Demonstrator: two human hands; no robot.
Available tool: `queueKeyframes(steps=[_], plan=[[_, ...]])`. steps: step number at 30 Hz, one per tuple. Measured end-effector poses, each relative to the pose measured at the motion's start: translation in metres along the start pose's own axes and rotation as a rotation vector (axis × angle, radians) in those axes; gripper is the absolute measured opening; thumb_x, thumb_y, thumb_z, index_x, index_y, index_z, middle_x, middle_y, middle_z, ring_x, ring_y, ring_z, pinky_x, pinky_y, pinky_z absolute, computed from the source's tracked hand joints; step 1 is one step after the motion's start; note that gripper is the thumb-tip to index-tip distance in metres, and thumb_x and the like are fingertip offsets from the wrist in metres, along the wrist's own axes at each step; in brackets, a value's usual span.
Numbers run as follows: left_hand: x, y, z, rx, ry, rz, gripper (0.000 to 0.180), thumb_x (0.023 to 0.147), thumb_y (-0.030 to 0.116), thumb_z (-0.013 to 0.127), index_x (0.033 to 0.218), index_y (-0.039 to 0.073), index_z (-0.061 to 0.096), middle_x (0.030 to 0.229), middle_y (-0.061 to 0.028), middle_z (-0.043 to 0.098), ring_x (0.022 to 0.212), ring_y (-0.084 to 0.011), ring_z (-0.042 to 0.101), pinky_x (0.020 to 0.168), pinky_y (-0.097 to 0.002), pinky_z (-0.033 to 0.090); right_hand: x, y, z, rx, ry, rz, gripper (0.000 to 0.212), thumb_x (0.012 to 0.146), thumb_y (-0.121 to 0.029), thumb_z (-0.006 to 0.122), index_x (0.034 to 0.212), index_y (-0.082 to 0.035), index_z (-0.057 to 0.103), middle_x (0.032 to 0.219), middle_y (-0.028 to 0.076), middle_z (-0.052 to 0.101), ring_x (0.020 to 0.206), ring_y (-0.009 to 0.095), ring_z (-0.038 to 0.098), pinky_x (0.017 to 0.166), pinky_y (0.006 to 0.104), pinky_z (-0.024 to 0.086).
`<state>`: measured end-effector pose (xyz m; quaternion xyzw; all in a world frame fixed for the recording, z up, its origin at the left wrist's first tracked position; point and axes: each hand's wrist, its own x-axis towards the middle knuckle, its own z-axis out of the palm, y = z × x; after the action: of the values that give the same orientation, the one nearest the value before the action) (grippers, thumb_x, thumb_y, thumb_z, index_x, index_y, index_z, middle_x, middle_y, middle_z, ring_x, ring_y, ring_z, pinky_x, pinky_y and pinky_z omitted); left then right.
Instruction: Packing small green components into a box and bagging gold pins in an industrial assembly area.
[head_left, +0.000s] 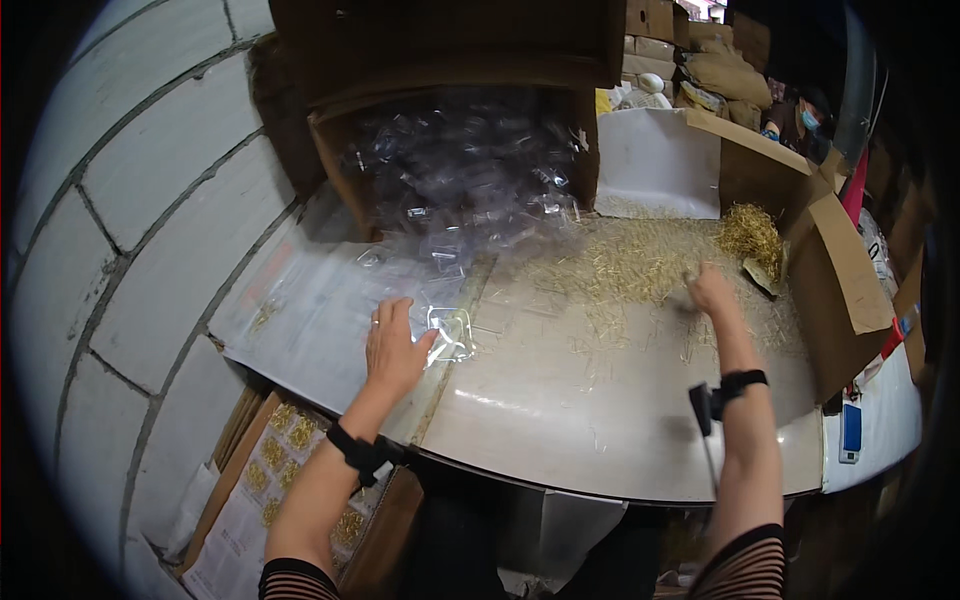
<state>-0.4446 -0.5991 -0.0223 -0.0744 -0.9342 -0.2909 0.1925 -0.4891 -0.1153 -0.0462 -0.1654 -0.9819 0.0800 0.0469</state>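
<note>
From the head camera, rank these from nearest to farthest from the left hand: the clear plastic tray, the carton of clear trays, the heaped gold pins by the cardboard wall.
From the left hand:
1. Clear plastic tray, touching its fingertips, just to its right.
2. Carton of clear trays, behind it, farther up the table.
3. Heaped gold pins, far right, beyond the right hand.

A pale table (560, 420) carries everything, its near edge curving across the lower view. Thin golden pins (625, 265) lie scattered over its far right part, heaped thickest at the far right corner (750, 232), beside a cardboard wall (840, 280) along the right edge. Clear plastic sheets (310, 290) cover the left side, a small clear tray (450, 332) lies near the middle, and an open box of clear trays (470, 170) stands at the far edge.
</note>
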Motion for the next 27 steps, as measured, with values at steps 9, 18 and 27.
queueKeyframes(steps=[9,18,27], plan=[[0.013,-0.01,0.055,0.329,-0.155,0.302,0.036,0.072,0.015,0.069,0.104,0.004,0.056,0.125,-0.0135,0.045,0.127,-0.0298,0.033,0.104,-0.0566,0.02,-0.146,-0.077,0.021,-0.149,-0.136,-0.226,0.05,0.09,-0.028,0.042,0.131,0.001,0.037,0.137,0.031,0.031,0.128,0.041,0.032,0.104,0.0437,0.032],[0.003,0.018,0.036,0.165,-0.095,0.236,0.02,0.073,0.012,0.066,0.083,0.004,0.052,0.1,-0.0109,0.058,0.104,-0.0301,0.053,0.098,-0.0495,0.033,-0.187,-0.058,0.022,0.14,-0.029,-0.249,0.051,0.091,-0.032,0.044,0.136,-0.01,0.034,0.144,0.017,0.028,0.132,0.036,0.027,0.104,0.049,0.029],[-0.094,0.068,0.03,-1.009,-0.174,-0.488,0.012,0.08,-0.003,0.049,0.092,-0.002,0.049,0.071,-0.0053,0.052,0.067,-0.0239,0.066,0.043,-0.0248,0.048,-0.155,-0.061,0.007,-0.075,-0.203,-0.092,0.061,0.089,-0.047,0.043,0.141,-0.019,0.027,0.148,0.014,0.019,0.132,0.045,0.018,0.102,0.0606,0.024]])
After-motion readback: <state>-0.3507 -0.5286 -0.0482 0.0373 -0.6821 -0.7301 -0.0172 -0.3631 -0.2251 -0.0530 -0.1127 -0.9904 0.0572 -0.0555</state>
